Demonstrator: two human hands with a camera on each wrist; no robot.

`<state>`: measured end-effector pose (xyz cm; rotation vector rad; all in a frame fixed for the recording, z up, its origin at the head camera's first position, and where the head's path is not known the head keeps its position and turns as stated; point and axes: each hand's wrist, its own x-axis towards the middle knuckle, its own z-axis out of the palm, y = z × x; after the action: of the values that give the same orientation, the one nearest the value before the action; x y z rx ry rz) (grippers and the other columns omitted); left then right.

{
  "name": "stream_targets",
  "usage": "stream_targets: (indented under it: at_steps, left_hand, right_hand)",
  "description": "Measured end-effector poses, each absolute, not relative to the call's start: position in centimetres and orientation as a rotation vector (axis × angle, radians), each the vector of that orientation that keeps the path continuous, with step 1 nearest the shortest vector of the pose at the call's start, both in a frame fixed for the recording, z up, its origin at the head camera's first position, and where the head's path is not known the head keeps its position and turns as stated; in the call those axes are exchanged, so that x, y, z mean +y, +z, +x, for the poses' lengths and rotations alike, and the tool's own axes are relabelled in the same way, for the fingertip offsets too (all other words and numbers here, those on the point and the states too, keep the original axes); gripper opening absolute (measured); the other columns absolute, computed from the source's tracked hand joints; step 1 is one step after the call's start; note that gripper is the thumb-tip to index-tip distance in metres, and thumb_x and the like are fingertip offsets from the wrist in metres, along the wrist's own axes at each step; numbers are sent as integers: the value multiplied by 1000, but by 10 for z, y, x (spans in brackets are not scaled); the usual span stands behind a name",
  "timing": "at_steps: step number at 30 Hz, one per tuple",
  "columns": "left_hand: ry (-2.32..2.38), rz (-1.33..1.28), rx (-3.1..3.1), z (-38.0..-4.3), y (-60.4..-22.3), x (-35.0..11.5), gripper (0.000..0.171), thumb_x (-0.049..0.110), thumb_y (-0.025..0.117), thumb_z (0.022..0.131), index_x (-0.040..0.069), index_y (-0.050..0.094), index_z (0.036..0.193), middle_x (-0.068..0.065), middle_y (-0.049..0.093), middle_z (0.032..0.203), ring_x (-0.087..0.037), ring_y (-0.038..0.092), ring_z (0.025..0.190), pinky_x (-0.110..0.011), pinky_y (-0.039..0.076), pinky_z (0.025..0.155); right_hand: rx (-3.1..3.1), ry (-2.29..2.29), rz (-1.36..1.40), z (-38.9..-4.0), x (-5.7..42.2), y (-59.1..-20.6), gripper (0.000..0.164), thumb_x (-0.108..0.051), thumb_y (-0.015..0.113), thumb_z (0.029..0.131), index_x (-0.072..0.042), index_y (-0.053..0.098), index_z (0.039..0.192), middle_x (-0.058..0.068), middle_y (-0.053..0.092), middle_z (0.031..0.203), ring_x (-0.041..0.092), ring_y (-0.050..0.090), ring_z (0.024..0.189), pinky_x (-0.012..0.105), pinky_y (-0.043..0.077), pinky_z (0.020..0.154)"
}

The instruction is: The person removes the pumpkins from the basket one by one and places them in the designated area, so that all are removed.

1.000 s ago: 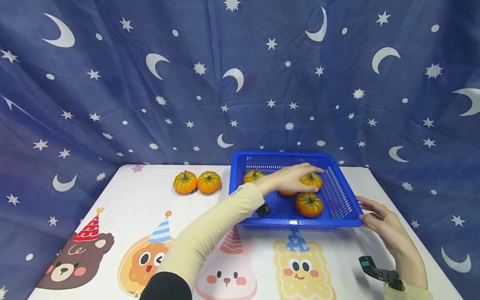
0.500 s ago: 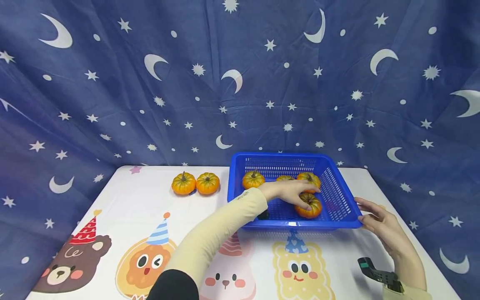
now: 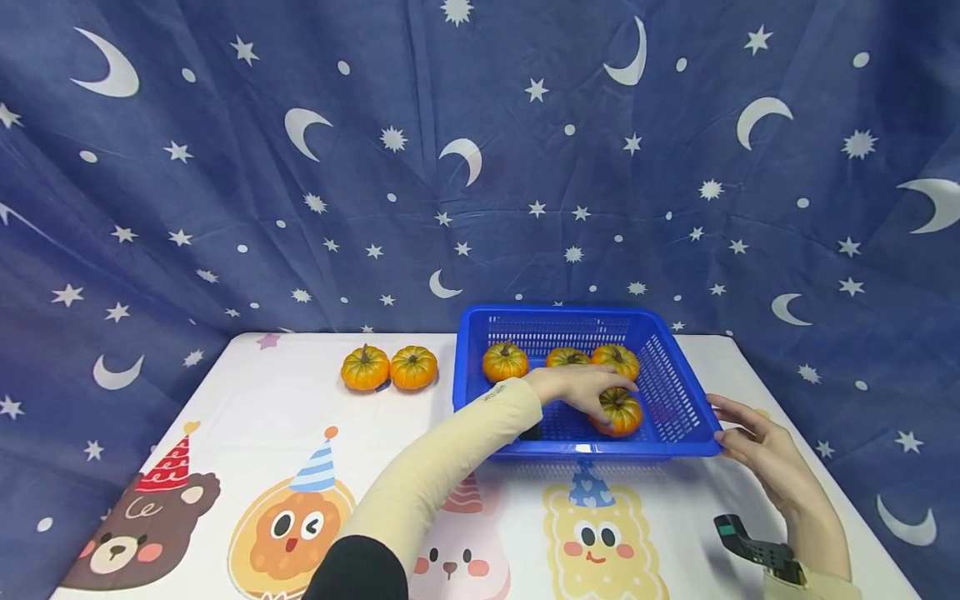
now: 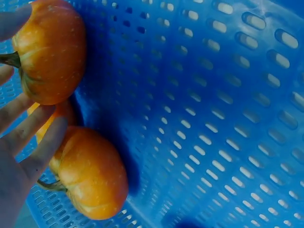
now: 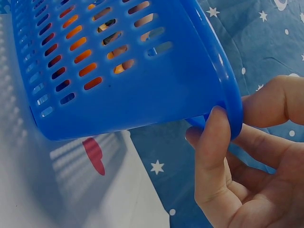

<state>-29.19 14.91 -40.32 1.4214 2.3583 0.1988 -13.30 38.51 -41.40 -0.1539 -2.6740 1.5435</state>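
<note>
My left hand (image 3: 581, 390) reaches into a blue plastic basket (image 3: 686, 385) and curls around the front pumpkin (image 3: 624, 412), a small orange-green one with a stem. In the left wrist view the thumb (image 4: 12, 21) lies on one side of this pumpkin (image 4: 54, 52) and the fingers spread along the other, beside a second pumpkin (image 4: 92, 173). Behind the hand sit more pumpkins: one at back right (image 3: 616, 357), one at back middle (image 3: 567, 356) and one at left (image 3: 506, 362). My right hand (image 3: 768, 454) pinches the basket's front right rim (image 5: 232, 95) between thumb and fingers.
Two more small pumpkins, one left (image 3: 365, 367) and one right (image 3: 413, 367), sit side by side on the table, left of the basket. The white tablecloth (image 3: 285, 425) bears cartoon prints. A blue star-and-moon curtain (image 3: 360, 250) hangs right behind the table.
My left hand has come forward from the back right pumpkin to the front one, its fingers now around it. The back middle pumpkin shows more clearly. My right hand stays on the rim.
</note>
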Motion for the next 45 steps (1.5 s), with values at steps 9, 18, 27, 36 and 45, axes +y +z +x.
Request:
stream_targets:
  at_steps: [9, 18, 27, 36, 45]
  left_hand:
    - [213, 1357, 2346, -291, -407, 147, 72, 34, 72, 84, 32, 37, 147, -5, 24, 160, -18, 35, 143, -33, 34, 114]
    - [202, 1365, 2352, -293, -411, 146, 76, 33, 74, 82, 33, 35, 147, -4, 26, 159, -17, 36, 142, -31, 35, 112]
    - [173, 1384, 2346, -295, -410, 147, 75, 32, 73, 82, 33, 36, 147, -1, 27, 159, -17, 32, 144, -31, 35, 113]
    - [186, 1431, 2360, -295, -403, 147, 74, 33, 74, 79, 32, 40, 145, -4, 28, 158, -17, 38, 140, -30, 37, 111]
    - [192, 1423, 2392, -293, -400, 145, 76, 37, 73, 79, 34, 37, 146, -2, 29, 157, -18, 39, 139, -35, 39, 109]
  right_hand:
    - [-2679, 1544, -158, -134, 384, -413, 55, -8, 51, 94, 6, 34, 144, 22, 34, 137, -6, 59, 86, 16, 54, 73]
    - [-2684, 1534, -152, -134, 383, -413, 55, -9, 51, 94, 6, 34, 144, 22, 30, 139, -7, 59, 86, 16, 54, 73]
    - [-2697, 1522, -165, -134, 383, -411, 55, -9, 50, 94, 5, 34, 145, 23, 29, 141, -9, 57, 86, 15, 54, 73]
    - [-2690, 1524, -166, -133, 385, -412, 55, -10, 51, 95, 5, 34, 144, 21, 30, 138, -8, 58, 86, 15, 53, 73]
    - [-2694, 1527, -165, -134, 386, -414, 55, -9, 50, 95, 5, 33, 145, 23, 33, 139, -9, 58, 86, 15, 53, 73]
